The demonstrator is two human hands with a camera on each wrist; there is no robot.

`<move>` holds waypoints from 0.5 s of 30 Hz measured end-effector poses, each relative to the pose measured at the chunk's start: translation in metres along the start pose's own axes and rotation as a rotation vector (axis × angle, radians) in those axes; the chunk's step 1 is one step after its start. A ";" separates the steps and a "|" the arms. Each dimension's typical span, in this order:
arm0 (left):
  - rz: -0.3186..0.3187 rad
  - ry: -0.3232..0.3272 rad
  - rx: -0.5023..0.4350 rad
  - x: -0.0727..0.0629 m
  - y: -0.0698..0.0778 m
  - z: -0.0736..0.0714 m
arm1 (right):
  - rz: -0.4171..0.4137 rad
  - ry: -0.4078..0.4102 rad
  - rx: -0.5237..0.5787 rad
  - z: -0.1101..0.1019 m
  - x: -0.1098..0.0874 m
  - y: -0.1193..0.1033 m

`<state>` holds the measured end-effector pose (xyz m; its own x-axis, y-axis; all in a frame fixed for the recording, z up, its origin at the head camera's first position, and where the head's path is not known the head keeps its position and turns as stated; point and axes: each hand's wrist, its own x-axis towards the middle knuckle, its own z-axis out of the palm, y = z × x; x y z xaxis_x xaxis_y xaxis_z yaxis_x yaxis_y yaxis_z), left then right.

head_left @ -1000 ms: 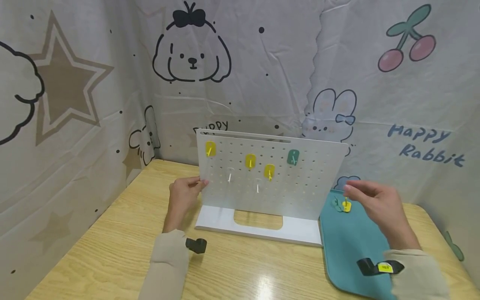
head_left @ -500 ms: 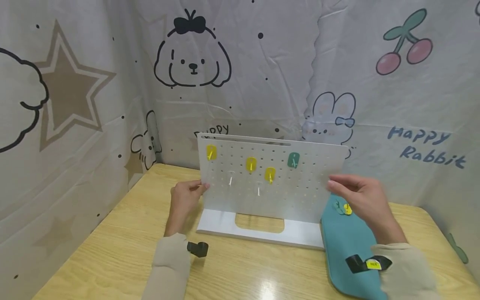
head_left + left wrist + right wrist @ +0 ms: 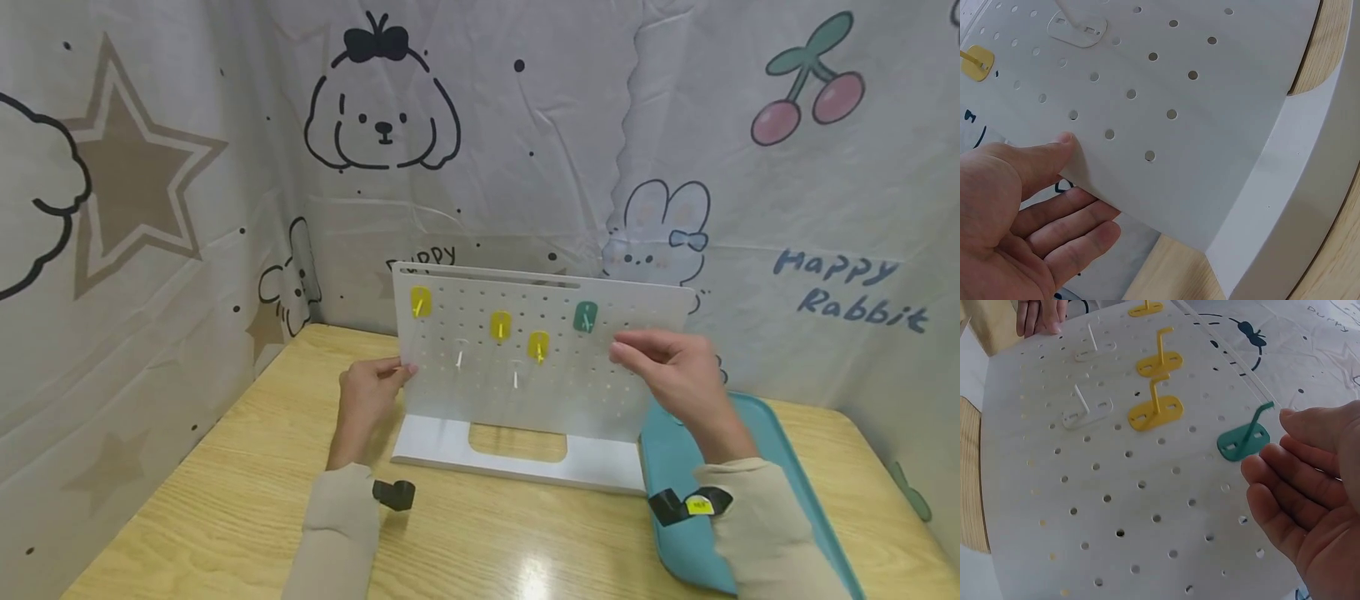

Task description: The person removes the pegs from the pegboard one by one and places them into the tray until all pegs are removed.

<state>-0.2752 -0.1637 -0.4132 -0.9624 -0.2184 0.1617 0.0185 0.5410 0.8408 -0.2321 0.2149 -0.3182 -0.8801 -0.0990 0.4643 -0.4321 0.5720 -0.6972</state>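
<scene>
A white pegboard (image 3: 555, 404) stands upright on its white base (image 3: 435, 437). My left hand (image 3: 367, 396) pinches its left edge, thumb on the front face and fingers behind, as the left wrist view shows. My right hand (image 3: 678, 379) is in front of the board's right part, fingers loosely bent. Just beside its thumb in the right wrist view is the tip of a green hook (image 3: 1244, 444); nothing shows between the fingers. Yellow hooks (image 3: 1159, 412) and white hooks with clear backings (image 3: 1088, 412) are fixed on the board.
A teal tray (image 3: 780, 442) lies right of the board, partly under my right forearm, which hides its contents. The wooden table (image 3: 480, 533) extends in front. A patterned cloth (image 3: 525, 167) hangs behind and on the left.
My right hand has moved left from over the tray to the front of the board, near the green hook. My left hand keeps its grip on the board's edge.
</scene>
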 end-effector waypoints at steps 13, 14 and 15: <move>0.001 -0.008 -0.006 0.000 0.000 0.000 | 0.021 0.006 -0.007 0.020 0.015 -0.010; 0.001 -0.008 -0.007 0.000 0.000 0.000 | 0.023 0.007 -0.009 0.021 0.016 -0.010; 0.001 -0.008 -0.008 0.000 -0.001 0.000 | 0.028 0.007 -0.008 0.022 0.017 -0.010</move>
<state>-0.2754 -0.1638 -0.4140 -0.9645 -0.2116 0.1581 0.0211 0.5348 0.8447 -0.2470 0.1892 -0.3153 -0.8904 -0.0772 0.4485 -0.4057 0.5812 -0.7054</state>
